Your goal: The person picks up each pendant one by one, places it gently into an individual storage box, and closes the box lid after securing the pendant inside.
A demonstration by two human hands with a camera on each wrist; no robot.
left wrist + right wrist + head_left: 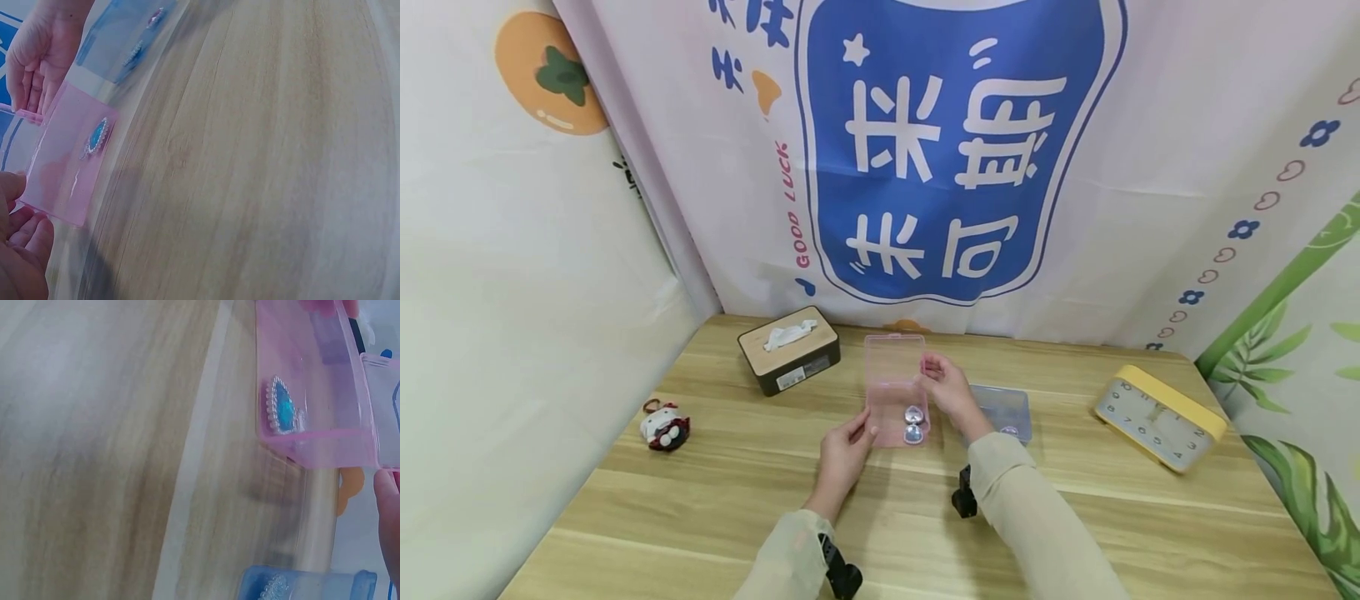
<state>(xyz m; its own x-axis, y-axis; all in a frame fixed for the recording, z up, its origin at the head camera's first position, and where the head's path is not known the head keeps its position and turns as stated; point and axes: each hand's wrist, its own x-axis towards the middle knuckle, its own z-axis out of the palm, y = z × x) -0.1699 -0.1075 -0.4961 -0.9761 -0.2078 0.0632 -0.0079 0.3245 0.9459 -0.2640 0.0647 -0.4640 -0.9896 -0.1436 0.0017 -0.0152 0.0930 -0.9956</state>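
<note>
A clear pink plastic box (891, 425) stands with its lid (895, 360) raised at the back. Inside, on the right side, lie two shiny gem ornaments (913, 433); the wrist views show a blue gem with a beaded rim (97, 136). My left hand (844, 454) holds the box at its left side, thumb above the fingers. With my right hand (951, 392) I pinch the right edge of the raised lid. Right of it, partly behind my right arm, is a clear blue box (1003, 404) with ornaments in it (132, 53).
A tissue box (790, 354) with a wooden top stands at the back left. Near the left edge lies a small red, white and black plush figure (665, 427). A yellow clock (1161, 417) sits at the right. Curtains rise behind the wooden table (737, 500).
</note>
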